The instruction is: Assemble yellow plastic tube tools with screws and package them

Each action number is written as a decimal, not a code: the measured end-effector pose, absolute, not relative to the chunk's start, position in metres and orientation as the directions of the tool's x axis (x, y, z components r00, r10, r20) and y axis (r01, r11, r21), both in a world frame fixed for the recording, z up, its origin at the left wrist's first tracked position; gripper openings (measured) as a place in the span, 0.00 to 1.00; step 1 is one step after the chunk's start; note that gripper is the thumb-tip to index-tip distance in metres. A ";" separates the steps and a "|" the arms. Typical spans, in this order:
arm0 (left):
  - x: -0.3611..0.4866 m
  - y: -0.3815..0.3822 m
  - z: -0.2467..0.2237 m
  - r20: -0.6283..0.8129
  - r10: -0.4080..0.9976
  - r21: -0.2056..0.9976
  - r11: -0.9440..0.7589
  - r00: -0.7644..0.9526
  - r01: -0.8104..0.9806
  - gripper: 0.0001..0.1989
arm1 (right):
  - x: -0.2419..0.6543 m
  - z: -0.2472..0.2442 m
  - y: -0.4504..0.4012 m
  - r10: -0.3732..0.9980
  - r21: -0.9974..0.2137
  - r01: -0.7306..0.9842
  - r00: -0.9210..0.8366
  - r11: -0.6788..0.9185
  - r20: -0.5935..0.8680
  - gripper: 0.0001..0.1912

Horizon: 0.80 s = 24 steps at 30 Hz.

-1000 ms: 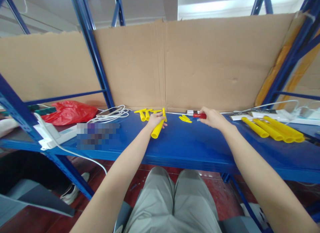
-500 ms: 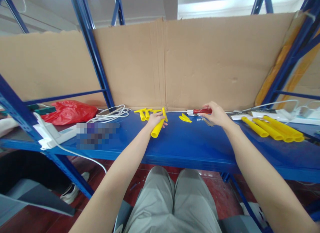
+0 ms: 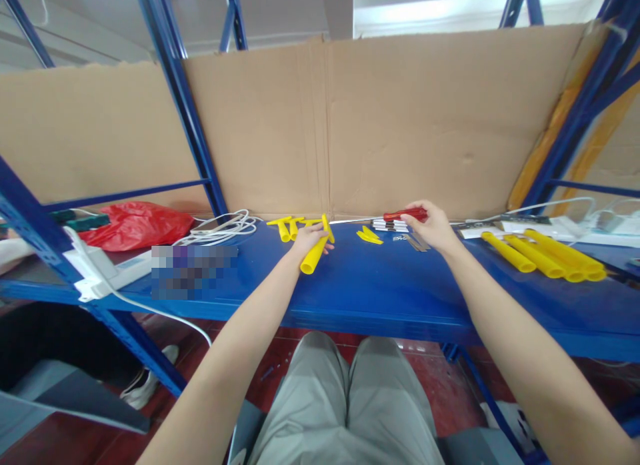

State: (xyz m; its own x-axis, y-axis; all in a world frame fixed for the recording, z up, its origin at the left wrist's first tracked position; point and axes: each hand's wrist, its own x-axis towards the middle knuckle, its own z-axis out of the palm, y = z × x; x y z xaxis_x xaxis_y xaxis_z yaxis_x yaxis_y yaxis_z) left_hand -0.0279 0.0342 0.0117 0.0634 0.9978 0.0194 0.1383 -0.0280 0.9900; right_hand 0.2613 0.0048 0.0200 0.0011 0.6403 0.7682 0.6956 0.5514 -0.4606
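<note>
My left hand (image 3: 311, 240) is closed round a yellow plastic tube with a crosspiece (image 3: 315, 255), its open end tilted toward me. In my right hand (image 3: 431, 224) is a screwdriver with a red handle (image 3: 404, 215); its long shaft points left along the back of the bench. Below the screwdriver lie small white-and-black parts (image 3: 390, 226), thin metal strips (image 3: 416, 243) and flat yellow pieces (image 3: 369, 236). Several more yellow T-shaped pieces (image 3: 285, 229) stand just left of my left hand.
Several yellow tubes (image 3: 550, 257) lie on the right of the blue bench (image 3: 380, 285). A red plastic bag (image 3: 137, 226), coiled white cable (image 3: 225, 226) and a white power strip (image 3: 113, 268) occupy the left. Cardboard (image 3: 400, 125) walls the back. Another person's shoe (image 3: 146, 385) shows at lower left.
The screwdriver has been lifted a little, its handle now raised off the small parts by my right hand. My left hand and its yellow tube hold nearly the same place.
</note>
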 end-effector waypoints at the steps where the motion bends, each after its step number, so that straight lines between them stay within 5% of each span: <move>1: -0.028 0.033 0.012 0.021 0.998 0.989 -0.030 0.061 0.143 0.24 | 0.261 0.020 0.005 0.644 -0.466 0.691 0.001 0.552 0.765 0.19; 10: -0.025 0.031 0.011 0.050 0.997 0.988 -0.059 0.066 0.141 0.25 | 0.264 0.020 0.006 0.620 -0.421 0.737 0.004 0.528 0.785 0.18; 17: -0.027 0.032 0.014 0.014 0.999 0.989 -0.020 0.045 0.144 0.23 | 0.266 0.017 0.007 0.725 -0.529 0.647 -0.054 0.549 0.687 0.20; 24: -0.026 0.032 0.012 0.035 0.998 0.993 -0.041 0.056 0.112 0.24 | 0.263 0.021 0.008 0.630 -0.524 0.576 0.020 0.627 0.776 0.23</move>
State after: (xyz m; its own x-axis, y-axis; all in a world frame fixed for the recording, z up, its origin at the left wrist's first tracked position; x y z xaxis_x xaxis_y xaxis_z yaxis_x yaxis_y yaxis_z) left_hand -0.0259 0.0321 0.0120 0.0561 0.9978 0.0351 0.1119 -0.0412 0.9929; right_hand 0.2633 0.0077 0.0206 0.0202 0.6299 0.7765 0.5762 0.6274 -0.5239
